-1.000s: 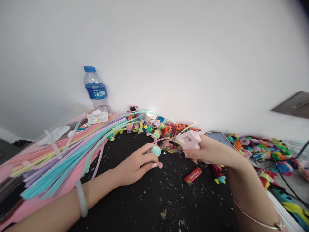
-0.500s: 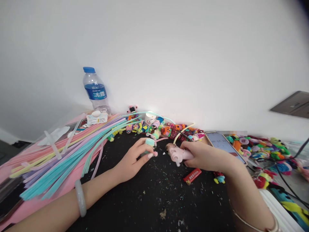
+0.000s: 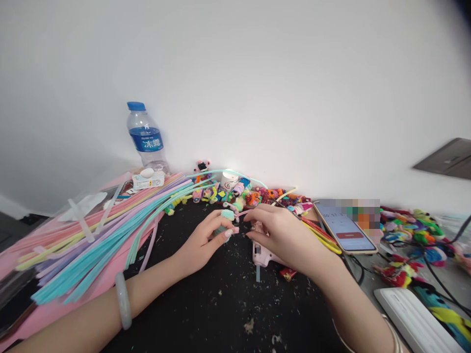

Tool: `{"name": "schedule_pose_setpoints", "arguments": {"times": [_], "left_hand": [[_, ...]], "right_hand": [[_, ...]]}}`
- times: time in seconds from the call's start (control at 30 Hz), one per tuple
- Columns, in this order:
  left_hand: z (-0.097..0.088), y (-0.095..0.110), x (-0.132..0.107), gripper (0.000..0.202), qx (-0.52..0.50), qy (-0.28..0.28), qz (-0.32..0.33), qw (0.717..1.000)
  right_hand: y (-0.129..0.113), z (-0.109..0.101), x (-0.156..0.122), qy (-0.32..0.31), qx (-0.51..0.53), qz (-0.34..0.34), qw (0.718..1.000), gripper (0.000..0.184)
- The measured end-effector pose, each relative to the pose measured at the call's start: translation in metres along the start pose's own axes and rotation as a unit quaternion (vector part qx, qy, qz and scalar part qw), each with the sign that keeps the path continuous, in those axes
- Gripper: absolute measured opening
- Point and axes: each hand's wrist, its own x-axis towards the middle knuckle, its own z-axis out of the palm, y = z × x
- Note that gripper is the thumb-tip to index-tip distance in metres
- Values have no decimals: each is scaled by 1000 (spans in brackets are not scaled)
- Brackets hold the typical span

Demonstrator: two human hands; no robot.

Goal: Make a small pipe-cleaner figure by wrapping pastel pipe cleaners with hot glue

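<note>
My L hand [image 3: 200, 241] is closed on the mint fuzzy piece [image 3: 227, 215], above the blk mat [image 3: 217, 309]. R hand [image 3: 289, 234] half-curled, thumb & index apart, fingertips nr pink strip [image 3: 241, 214]; can't tell if gripped. Pink glue gun [image 3: 262, 257] partly under it.

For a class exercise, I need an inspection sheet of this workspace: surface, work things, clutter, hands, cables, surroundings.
Surface: black tabletop, scattered with small scraps.
Work things: mint-and-pink piece; pink glue gun, lying down.
Clutter: pastel fuzzy stems at left; colourful fuzzy figures along the back; phone at right.
Hands: left hand grips the mint-and-pink piece; right hand is over the glue gun, thumb and index finger apart.
Cables: dark cable at far right.
Surroundings: pale wall; bottle near it.
</note>
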Motion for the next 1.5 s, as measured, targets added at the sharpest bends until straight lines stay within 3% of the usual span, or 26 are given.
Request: {"name": "schedule_pose_setpoints", "arguments": {"times": [0.13, 0.33, 0.47, 0.57, 0.67, 0.77, 0.93, 1.5], "left_hand": [[0, 1, 0, 22, 11, -24, 7, 1000], [-1, 1, 0, 22, 37, -30, 20, 999], [0, 1, 0, 20, 39, -32, 34, 998], [0, 1, 0, 19, 42, -35, 42, 998], [-1, 4, -1, 15, 58, -53, 45, 996], [0, 7, -3, 11, 76, -76, 62, 992], [1, 8, -4, 11, 92, -94, 79, 988], [2, 6, -4, 11, 105, -94, 91, 986]], "right_hand": [[-9, 10, 6, 1, 9, -71, 997, 15], [-9, 12, 4, 2, 2, -85, 996, 23], [-6, 7, 4, 9, 61, -88, 994, 19], [-1, 1, 4, 40, 154, -51, 986, 13], [4, 0, 6, 85, 253, 35, 963, 12], [7, 6, 10, 87, 300, 82, 946, 13], [7, 14, 14, 78, 282, 68, 954, 14], [4, 11, 12, 96, 200, 7, 975, 17]]}}
